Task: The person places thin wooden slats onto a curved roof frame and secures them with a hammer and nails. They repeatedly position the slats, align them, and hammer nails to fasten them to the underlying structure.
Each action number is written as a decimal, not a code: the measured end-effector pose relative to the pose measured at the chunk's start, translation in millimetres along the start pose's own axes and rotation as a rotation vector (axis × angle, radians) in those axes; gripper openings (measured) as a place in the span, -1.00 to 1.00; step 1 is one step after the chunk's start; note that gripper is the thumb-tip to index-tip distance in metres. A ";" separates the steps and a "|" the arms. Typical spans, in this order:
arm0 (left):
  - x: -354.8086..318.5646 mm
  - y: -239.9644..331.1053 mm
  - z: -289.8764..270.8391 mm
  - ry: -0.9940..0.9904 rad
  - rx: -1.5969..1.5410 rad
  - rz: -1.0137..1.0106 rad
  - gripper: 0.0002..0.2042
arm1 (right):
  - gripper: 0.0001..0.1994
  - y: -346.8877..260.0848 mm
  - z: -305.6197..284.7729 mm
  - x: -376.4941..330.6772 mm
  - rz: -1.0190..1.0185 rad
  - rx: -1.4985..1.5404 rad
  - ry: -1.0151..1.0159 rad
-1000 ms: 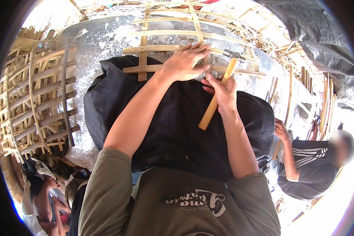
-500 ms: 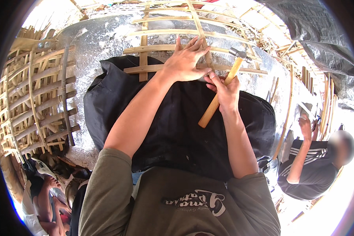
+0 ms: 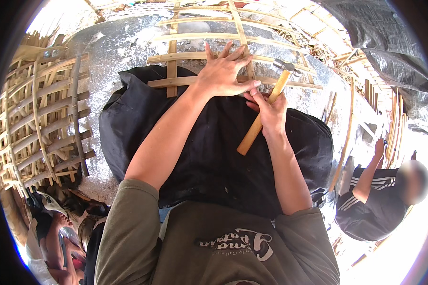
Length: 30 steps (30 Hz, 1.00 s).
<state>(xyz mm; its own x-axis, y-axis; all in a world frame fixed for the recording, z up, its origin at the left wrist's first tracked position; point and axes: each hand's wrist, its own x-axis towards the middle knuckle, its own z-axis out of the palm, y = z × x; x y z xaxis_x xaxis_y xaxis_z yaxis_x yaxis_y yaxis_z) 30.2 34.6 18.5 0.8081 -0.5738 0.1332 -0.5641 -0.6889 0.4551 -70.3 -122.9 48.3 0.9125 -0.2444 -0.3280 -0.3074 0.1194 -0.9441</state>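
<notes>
A lattice frame of split bamboo slats (image 3: 202, 36) lies in front of me, its near slat reaching over the black cloth (image 3: 209, 152) across my lap. My left hand (image 3: 226, 73) is spread over the two nearest slats, beside the right-hand upright slat. Close to its thumb, my right hand (image 3: 271, 107) grips a hammer (image 3: 264, 113) by its wooden handle. The metal head points away from me, above the slats, and the handle's end slants down to the left. My right thumb and fingertips meet near the crossing of the slats; whether they also pinch something small is hidden.
Finished-looking lattice panels (image 3: 47, 123) are stacked at the left on a silvery sheet (image 3: 114, 42). At right a person in black (image 3: 373, 204) sits near upright bamboo strips (image 3: 397, 126). Another person's legs (image 3: 57, 247) show at lower left. Dark plastic sheeting (image 3: 385, 47) hangs at upper right.
The lattice and both my hands have shifted slightly, the hammer a little to the left. The person at right has moved an arm.
</notes>
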 end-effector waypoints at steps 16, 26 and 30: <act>1.3 1.6 5.3 0.024 0.063 -0.045 -0.19 | -0.65 -1.9 4.9 0.1 -0.011 0.020 0.014; 1.7 3.0 3.6 -0.031 0.078 -0.077 -0.14 | -0.69 -7.7 5.4 -3.8 0.015 0.000 -0.017; 5.9 -4.0 0.1 -0.072 -0.081 -0.103 -0.16 | -0.60 -4.1 3.9 -0.7 0.003 0.033 -0.010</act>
<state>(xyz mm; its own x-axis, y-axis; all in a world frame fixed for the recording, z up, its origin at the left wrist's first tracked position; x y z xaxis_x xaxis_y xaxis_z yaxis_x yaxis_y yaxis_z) 37.2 33.9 17.4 0.8453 -0.5339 0.0199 -0.4607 -0.7095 0.5333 -68.7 -119.4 52.5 0.9145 -0.2341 -0.3300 -0.3008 0.1519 -0.9415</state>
